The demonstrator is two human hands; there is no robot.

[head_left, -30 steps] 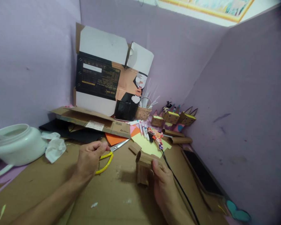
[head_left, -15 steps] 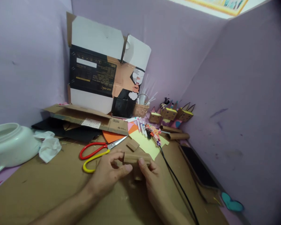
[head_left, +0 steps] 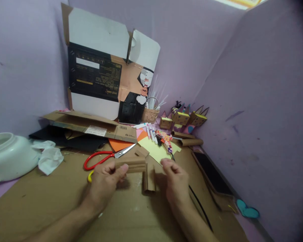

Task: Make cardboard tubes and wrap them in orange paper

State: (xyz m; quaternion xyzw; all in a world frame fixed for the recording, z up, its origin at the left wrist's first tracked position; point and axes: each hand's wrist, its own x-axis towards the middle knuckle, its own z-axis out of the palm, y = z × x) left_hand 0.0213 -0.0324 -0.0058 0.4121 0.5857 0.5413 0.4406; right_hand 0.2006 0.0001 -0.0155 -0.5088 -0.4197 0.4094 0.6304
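Cardboard (head_left: 134, 165) is sitting in left hand (head_left: 104, 181), fingers (head_left: 122, 170) pinching; right hand (head_left: 177, 181) is hovering apart, fingers curled, can't tell if holding anything.

And there was the left hand (head_left: 103, 179), bare, its thumb (head_left: 121, 171) rounded at the tip! Below the left hand came the left forearm (head_left: 68, 218), bare too, tapering toward the wrist (head_left: 89, 205). Right of the left hand, the right hand (head_left: 176, 181) and right forearm (head_left: 195, 223), just as bare.
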